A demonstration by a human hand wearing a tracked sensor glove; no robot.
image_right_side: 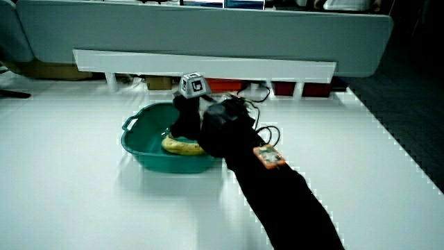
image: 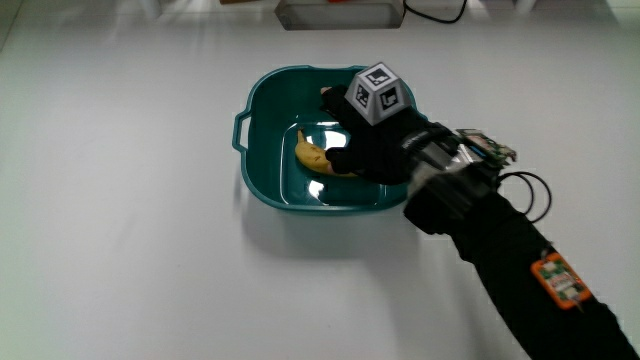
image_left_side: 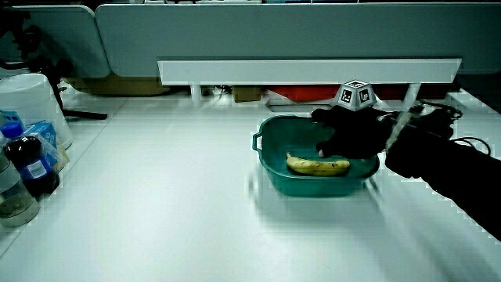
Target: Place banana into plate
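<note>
Banana (image: pixel 311 153) lies on the floor of the teal plate (image: pixel 262 100), a deep dish with a small handle on its rim. In a side view the yellow fruit (image_left_side: pixel 317 165) rests flat along the plate's bottom, and in both side views it sits fully inside the walls, nothing sticking out over the rim. So the main part of the job looks done: the banana is in the plate.

What is left, as I judge it, is only letting go and taking the hand away. The hand (image: pixel 385 145), with its patterned cube (image: pixel 380 93) on the back, hangs over the plate, its fingers reaching down at the end of the banana nearer the forearm. Whether those fingers grip the fruit or have already loosened from it, I cannot tell; the black glove hides the contact in every view.

The plate stands on the white table (image: pixel 130 250), well apart from the bottles (image_left_side: pixel 27 160) at the table's edge.
</note>
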